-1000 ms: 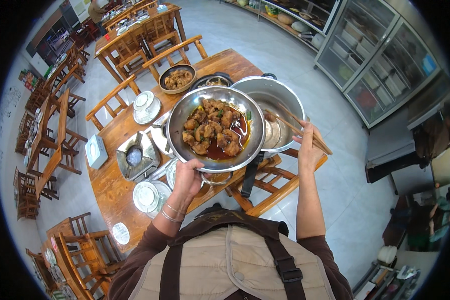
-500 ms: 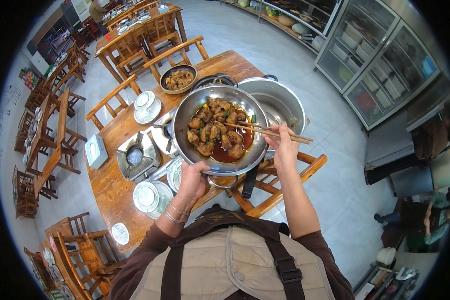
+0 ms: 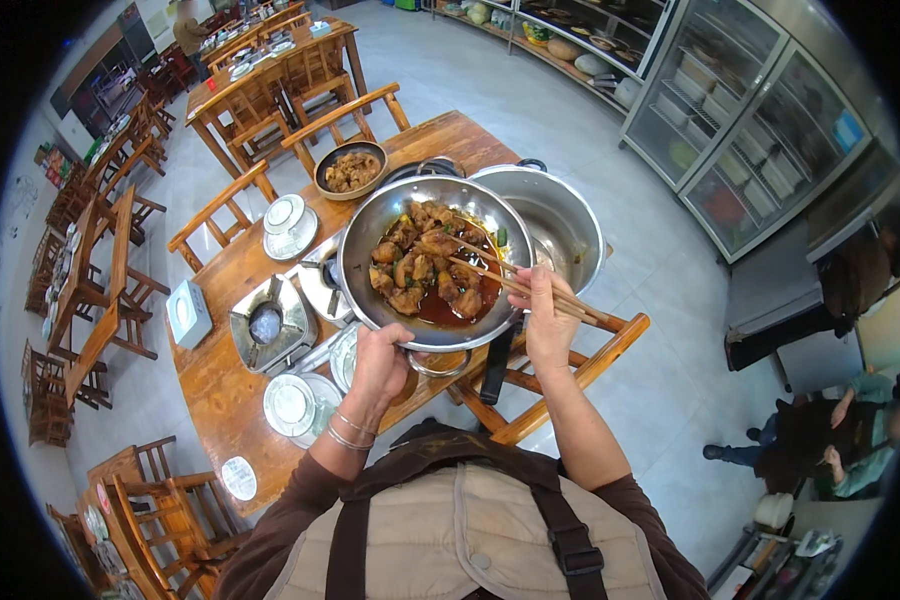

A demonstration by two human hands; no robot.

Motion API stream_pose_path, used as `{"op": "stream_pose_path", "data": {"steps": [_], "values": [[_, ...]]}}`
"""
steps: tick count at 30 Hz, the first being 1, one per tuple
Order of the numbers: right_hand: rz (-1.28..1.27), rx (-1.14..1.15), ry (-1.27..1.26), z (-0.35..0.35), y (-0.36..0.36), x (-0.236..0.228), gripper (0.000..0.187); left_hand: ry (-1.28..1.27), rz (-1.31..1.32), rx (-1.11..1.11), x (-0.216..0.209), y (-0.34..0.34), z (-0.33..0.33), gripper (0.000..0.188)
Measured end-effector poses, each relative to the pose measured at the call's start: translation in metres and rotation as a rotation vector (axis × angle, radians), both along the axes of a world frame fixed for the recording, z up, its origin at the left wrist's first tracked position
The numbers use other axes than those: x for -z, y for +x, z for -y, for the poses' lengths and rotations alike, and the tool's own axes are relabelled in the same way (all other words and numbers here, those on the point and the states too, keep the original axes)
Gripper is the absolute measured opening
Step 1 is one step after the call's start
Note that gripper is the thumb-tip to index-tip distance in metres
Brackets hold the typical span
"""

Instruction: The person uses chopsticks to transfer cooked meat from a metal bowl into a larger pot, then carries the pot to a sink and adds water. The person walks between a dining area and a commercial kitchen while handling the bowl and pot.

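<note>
Being held at frame centre, the steel pan [image 3: 357,262] is clamped at its lower rim by the left hand [image 3: 378,366]; chopsticks [image 3: 582,307] are pinched in the right hand [image 3: 547,322]. Probably stiff and heavy, the pan is best gripped beside its looped handle [image 3: 442,374].

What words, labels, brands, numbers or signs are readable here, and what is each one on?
None is clear enough to quote.
White round disc: marks too small to read.
Pale blue box: faint marks, too small.
Left wall: dark marks, too blurred.
Steel pan: no lettering visible.
</note>
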State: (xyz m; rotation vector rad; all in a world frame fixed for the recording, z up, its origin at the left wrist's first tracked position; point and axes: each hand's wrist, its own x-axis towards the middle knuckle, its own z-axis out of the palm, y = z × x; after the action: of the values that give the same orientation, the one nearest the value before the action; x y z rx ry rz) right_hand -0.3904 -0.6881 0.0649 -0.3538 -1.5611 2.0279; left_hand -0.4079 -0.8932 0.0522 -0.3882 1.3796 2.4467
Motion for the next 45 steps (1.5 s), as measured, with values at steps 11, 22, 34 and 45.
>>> {"op": "stream_pose_path", "data": {"steps": [11, 22, 34, 45], "values": [[-0.115, 0.249, 0.241, -0.043, 0.011, -0.019, 0.032, 0.008, -0.013, -0.006, -0.003, 0.002, -0.002, 0.023], [-0.012, -0.022, 0.333, -0.042, 0.001, -0.030, 0.017, 0.011, -0.003, -0.009, 0.006, -0.002, 0.003, 0.024], [-0.427, -0.088, 1.218, -0.031, -0.033, -0.012, 0.010, -0.010, -0.011, 0.023, -0.009, 0.001, -0.004, 0.023], [-0.277, -0.136, 0.946, -0.039, -0.024, -0.024, 0.016, 0.020, 0.016, -0.023, -0.005, -0.002, -0.003, 0.027]]}}
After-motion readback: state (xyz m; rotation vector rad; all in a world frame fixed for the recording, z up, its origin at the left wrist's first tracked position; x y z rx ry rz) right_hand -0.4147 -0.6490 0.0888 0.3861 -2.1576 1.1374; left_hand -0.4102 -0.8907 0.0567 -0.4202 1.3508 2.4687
